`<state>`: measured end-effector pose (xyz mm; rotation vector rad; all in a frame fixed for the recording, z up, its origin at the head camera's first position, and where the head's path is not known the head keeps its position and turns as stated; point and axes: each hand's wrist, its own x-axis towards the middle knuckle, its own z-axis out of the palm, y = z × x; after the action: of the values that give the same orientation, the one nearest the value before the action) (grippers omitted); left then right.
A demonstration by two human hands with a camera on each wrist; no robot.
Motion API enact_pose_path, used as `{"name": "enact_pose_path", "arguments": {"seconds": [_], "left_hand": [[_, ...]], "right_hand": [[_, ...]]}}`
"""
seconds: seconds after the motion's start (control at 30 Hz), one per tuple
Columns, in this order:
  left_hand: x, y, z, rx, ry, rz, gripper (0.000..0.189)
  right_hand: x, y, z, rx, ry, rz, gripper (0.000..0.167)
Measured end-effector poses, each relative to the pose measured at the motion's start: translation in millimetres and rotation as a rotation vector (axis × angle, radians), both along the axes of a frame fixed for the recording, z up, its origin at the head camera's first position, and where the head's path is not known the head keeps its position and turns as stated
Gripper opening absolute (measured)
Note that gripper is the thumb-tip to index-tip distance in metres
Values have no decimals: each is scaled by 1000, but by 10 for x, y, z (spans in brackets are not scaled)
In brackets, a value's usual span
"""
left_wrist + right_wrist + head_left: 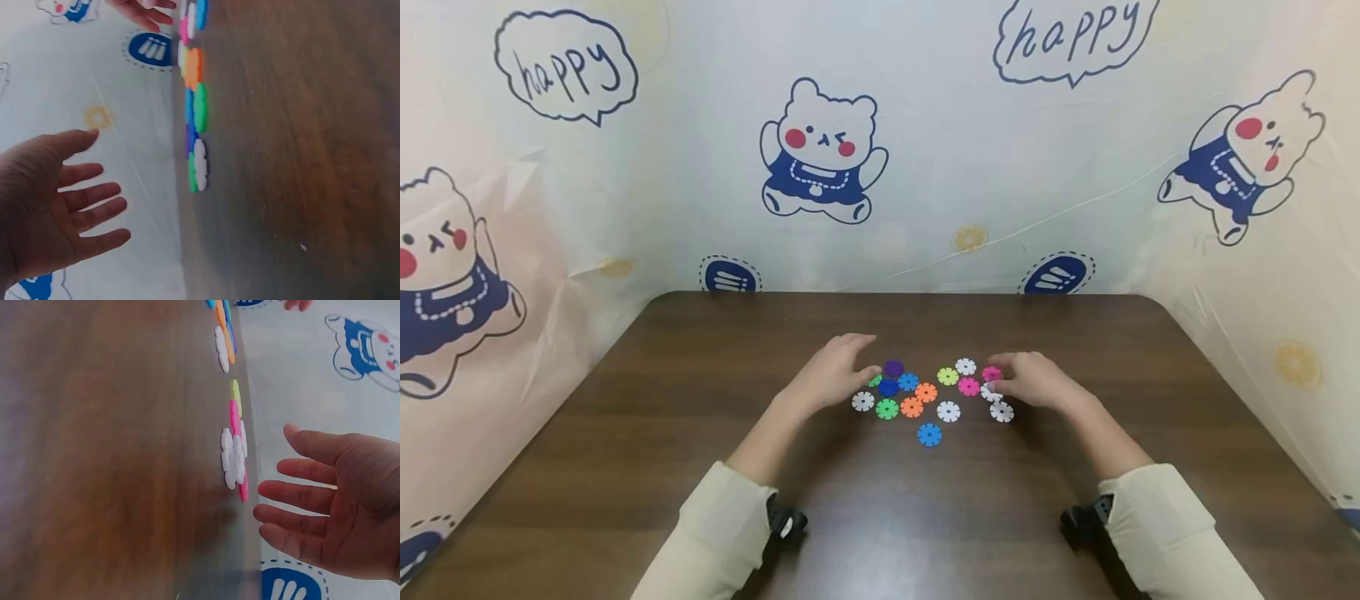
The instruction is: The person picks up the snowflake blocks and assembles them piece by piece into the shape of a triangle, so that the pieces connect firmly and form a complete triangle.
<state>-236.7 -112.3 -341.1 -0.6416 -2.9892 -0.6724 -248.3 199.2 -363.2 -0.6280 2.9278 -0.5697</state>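
Note:
Several coloured notched plastic discs lie flat in a loose group at the middle of the table, among them a light blue disc (929,435), an orange disc (912,407), a green disc (887,409) and a yellow disc (947,377). My left hand (835,372) is at the group's left end, nearest a white disc (862,402); its fingers are extended and spread in the left wrist view. At the right end, my right hand (1033,379) partly covers a white disc (992,392) and a pink disc (992,373). Its fingers are straight, with nothing held.
The discs lie on a dark brown wooden table (880,517). A pale curtain (925,167) with bear drawings hangs behind and at both sides. Each wrist carries a black camera (787,523) below a cream sleeve (715,525).

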Motion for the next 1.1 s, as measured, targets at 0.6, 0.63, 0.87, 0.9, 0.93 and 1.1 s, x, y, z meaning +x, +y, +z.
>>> {"name": "enact_pose_path", "arguments": {"seconds": [0.6,0.63,0.87,0.9,0.93,1.1], "left_hand": [[-558,147,-290,-101,-240,117,40],[-568,154,-289,-109,-245,115,39],[-592,169,-296,-136,-270,140,33],[-591,171,-297,-137,-271,143,32],[-589,173,-297,-134,-276,144,31],[-583,184,-309,-138,-273,127,26]], "right_hand": [[-407,-59,-63,17,-156,-74,25],[-416,-62,-72,23,-148,-76,23],[-463,-90,-112,45,-126,-101,19],[-465,-93,-113,48,-126,-105,19],[-466,-95,-115,47,-131,-109,18],[-465,-103,-117,33,-140,-131,15]]}}
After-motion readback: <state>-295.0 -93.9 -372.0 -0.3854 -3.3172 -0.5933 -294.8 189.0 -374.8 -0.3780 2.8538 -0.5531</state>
